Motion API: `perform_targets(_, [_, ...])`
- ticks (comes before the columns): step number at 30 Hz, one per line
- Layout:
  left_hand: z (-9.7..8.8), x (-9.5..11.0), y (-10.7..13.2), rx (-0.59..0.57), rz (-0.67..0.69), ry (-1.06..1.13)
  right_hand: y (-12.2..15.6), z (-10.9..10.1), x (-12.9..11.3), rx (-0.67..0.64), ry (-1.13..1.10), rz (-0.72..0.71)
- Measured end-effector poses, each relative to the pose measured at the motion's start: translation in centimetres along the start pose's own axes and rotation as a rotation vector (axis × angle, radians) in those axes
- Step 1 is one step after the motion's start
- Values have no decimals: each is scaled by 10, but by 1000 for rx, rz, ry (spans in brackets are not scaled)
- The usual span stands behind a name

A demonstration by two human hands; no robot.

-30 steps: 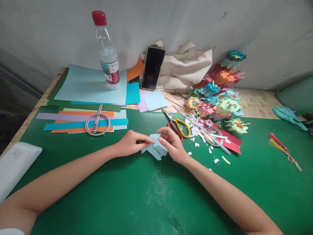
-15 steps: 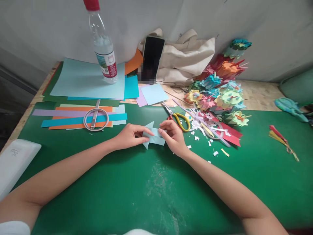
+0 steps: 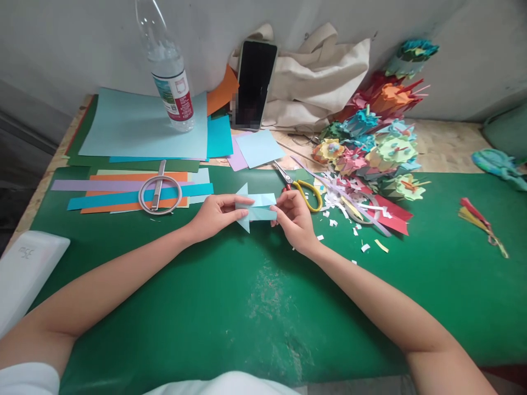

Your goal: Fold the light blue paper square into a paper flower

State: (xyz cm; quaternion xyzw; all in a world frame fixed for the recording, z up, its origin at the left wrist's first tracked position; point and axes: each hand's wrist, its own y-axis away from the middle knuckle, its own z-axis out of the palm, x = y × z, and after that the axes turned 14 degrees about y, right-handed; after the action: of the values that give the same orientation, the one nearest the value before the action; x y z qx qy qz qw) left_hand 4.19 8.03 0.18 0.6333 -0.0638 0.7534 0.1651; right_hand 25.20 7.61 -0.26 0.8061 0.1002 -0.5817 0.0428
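Note:
A folded piece of light blue paper (image 3: 259, 206) is between my two hands, just above the green mat. Pointed flaps stick out at its left end, and two strips reach to the right. My left hand (image 3: 220, 215) pinches the pointed end between thumb and fingers. At the other end, my right hand (image 3: 294, 220) has thumb and fingertips closed on the right edge of the lower strip. Yellow-handled scissors (image 3: 307, 196) lie just beyond my right hand.
Coloured paper strips (image 3: 102, 203) lie at left under a tape ring (image 3: 160, 211). Behind stand a water bottle (image 3: 175, 88) on paper sheets and a phone (image 3: 257, 85) against a cloth bag (image 3: 317, 82). Paper flowers (image 3: 391, 153) and scraps (image 3: 356, 231) are at right. A white device (image 3: 33, 269) lies at left.
The strips at the paper's right end now show apart, with a gap between them. My right fingers have shifted to the lower strip's edge. The camera view has tilted slightly downward.

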Motion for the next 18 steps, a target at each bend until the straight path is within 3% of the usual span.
perform_targets(11, [0,-1,-1,1,1,53,0,-1,1,-26,9,-1])
perform_targets(18, [0,-1,1,-69,27,-36,3,-5,-1,-176,96,-78])
